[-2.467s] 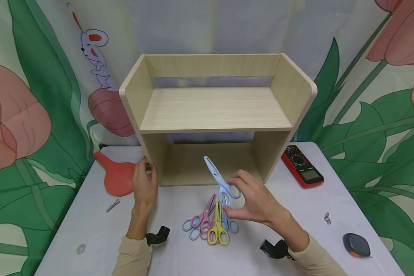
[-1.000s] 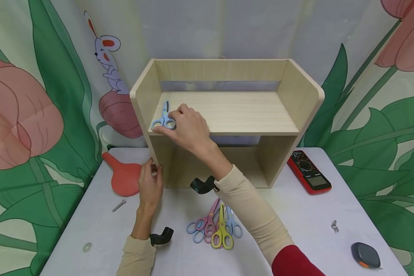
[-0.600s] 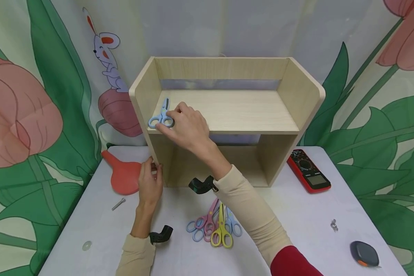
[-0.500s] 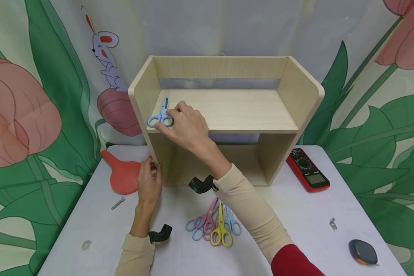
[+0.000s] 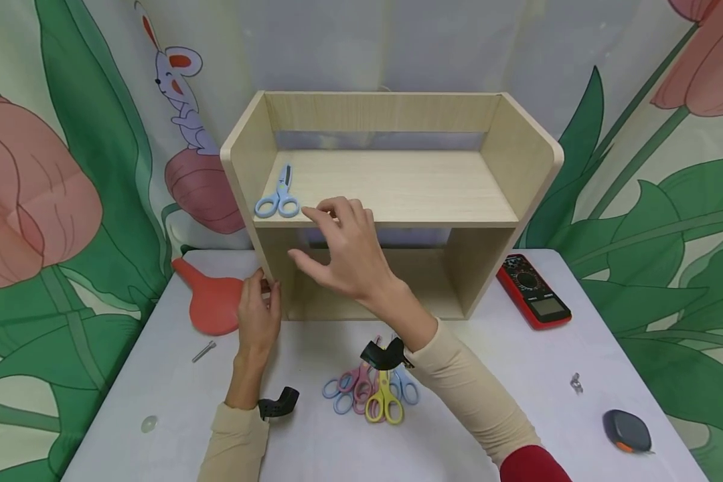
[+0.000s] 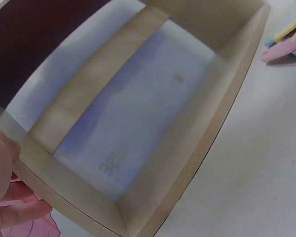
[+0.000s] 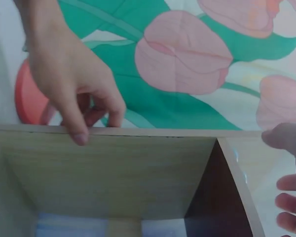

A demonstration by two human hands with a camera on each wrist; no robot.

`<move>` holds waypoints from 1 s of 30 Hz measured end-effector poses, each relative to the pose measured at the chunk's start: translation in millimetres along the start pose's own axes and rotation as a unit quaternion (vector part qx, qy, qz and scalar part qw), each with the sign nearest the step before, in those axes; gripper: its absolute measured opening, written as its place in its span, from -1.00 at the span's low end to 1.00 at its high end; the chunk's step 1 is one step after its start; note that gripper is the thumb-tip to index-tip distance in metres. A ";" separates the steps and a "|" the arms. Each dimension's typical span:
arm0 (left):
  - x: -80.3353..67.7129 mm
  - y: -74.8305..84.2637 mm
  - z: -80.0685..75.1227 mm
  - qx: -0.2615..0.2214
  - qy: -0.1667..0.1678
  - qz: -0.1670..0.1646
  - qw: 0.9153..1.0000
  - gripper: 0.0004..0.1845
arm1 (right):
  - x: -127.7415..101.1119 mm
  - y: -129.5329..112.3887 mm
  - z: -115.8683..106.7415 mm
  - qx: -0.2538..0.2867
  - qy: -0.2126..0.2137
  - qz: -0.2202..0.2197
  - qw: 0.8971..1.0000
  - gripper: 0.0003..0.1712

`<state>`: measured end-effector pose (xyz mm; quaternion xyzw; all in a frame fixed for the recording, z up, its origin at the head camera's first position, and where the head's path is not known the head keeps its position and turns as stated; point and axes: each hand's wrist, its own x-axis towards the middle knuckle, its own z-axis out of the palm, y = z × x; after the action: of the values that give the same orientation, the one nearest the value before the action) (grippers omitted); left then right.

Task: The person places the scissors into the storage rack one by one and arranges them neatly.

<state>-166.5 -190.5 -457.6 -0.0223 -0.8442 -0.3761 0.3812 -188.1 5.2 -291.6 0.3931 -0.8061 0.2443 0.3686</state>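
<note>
A pair of light blue scissors (image 5: 284,190) lies at the left end of the wooden shelf unit's (image 5: 397,184) upper board, blades toward the back. Just right of its handles is my right hand (image 5: 355,258), empty, in front of the board's edge with thumb and fingers spread apart. My left hand (image 5: 258,318) grips the lower left side panel; in the right wrist view its thumb is inside the panel (image 7: 138,170) and its fingers outside. On the table before the unit is a pile of yellow scissors (image 5: 383,399), pink scissors (image 5: 362,388) and blue scissors (image 5: 407,387), partly hidden by the right wrist's camera.
A red pear-shaped thing (image 5: 213,304) lies left of the unit, with a metal bolt (image 5: 203,351) and a clear disc (image 5: 148,424) nearer. To the right are a red-and-black multimeter (image 5: 535,291), a small metal piece (image 5: 576,383) and a dark tape measure (image 5: 626,430).
My right hand has carried the blue scissors from above the pile to the upper board's left end, let go and drawn back toward the right. My left hand has kept its grip.
</note>
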 end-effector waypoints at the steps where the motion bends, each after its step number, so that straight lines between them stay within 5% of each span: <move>1: 0.4 -0.1 0.0 0.000 0.001 0.002 1.000 -0.60 | -5.8 0.0 -1.9 0.004 0.003 -0.005 1.000 -0.34; 8: 3.9 1.3 1.4 -0.006 0.002 0.006 1.000 -0.60 | -57.1 2.8 -10.9 0.025 -0.009 -0.007 1.000 -0.21; 17: 3.2 6.4 2.1 -0.007 -0.008 -0.017 1.000 -0.60 | -153.8 13.5 -13.4 0.028 -0.091 0.039 0.995 -0.07; 23: 1.2 6.7 1.8 -0.016 -0.006 -0.021 1.000 -0.61 | -205.7 10.0 -17.3 0.011 -0.156 0.112 0.981 -0.04; 30: 0.2 6.0 -0.6 -0.008 -0.016 -0.030 0.999 -0.58 | -239.8 2.7 -18.5 -0.001 -0.225 0.187 0.956 0.11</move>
<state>-164.4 -186.6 -453.4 -0.0062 -0.8476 -0.3937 0.3557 -82.4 128.2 -469.3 0.2797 -0.9276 0.2135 0.1257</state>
